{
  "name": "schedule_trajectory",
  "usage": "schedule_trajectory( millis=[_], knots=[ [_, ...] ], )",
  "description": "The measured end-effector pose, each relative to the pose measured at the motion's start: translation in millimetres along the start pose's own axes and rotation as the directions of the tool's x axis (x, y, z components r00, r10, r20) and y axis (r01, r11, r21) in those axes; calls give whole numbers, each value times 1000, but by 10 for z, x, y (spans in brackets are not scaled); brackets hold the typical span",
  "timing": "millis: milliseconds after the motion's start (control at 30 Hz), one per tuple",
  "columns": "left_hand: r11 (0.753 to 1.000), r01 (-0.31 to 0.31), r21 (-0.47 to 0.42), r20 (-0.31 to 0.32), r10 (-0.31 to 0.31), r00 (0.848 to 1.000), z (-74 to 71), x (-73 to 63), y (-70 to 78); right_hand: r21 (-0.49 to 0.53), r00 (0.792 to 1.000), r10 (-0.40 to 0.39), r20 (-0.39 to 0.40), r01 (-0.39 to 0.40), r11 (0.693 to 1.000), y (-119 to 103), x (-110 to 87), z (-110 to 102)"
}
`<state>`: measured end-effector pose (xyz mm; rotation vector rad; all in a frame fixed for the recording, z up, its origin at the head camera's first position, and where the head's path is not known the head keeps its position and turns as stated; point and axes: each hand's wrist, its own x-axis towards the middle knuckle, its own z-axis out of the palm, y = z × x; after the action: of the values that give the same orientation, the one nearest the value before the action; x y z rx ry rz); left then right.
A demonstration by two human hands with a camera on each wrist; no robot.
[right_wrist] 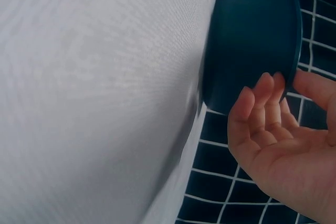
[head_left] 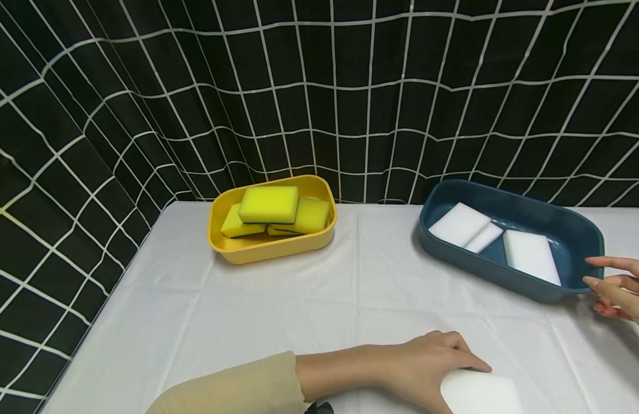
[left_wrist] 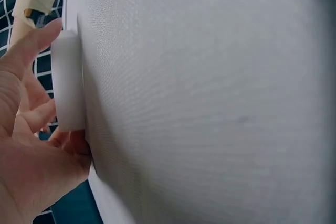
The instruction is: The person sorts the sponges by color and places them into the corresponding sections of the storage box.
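My left hand (head_left: 428, 368) grips a white sponge block (head_left: 482, 394) low on the white cloth, in front of me. In the left wrist view the block (left_wrist: 68, 82) stands between the thumb and the fingers, close to the cloth. At the right, my right hand (head_left: 622, 290) holds the end of a blue tub (head_left: 536, 290), with fingers at its rim and outer wall. The right wrist view shows the curled fingers (right_wrist: 265, 85) against the tub's end (right_wrist: 252, 35). Inside the tub lie several white sponge blocks (head_left: 531, 256).
A yellow tub (head_left: 272, 250) at the back left holds several yellow sponges (head_left: 270, 204) with dark undersides, one stacked on others. Behind the table hangs a black curtain (head_left: 350, 103) with white grid lines. White cloth (head_left: 278, 310) covers the table.
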<state>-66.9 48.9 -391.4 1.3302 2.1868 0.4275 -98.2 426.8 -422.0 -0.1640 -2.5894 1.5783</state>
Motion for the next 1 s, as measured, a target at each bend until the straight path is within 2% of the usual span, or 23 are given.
schedule_trajectory(
  millis=[267, 433, 567, 867, 1000],
  knots=[
    [999, -18, 29, -10, 19, 1000, -9, 16, 10, -13, 1000, 6, 5, -6, 1000, 220, 85, -48],
    [999, -36, 8, -3, 36, 999, -61, 29, 11, -64, 1000, 19, -9, -20, 998, 275, 112, -44],
    [999, -41, 30, -14, 41, 999, -117, 46, 22, -51, 1000, 13, -3, -13, 999, 330, 143, -59],
    [998, -44, 40, -104, 48, 993, -260, 97, 35, -88, 1000, -5, -15, 3, 996, 342, 153, -50],
    [999, -40, 16, -130, 42, 991, -327, 123, 36, -94, 1000, -8, -13, 7, 996, 357, 159, -52]
  ],
)
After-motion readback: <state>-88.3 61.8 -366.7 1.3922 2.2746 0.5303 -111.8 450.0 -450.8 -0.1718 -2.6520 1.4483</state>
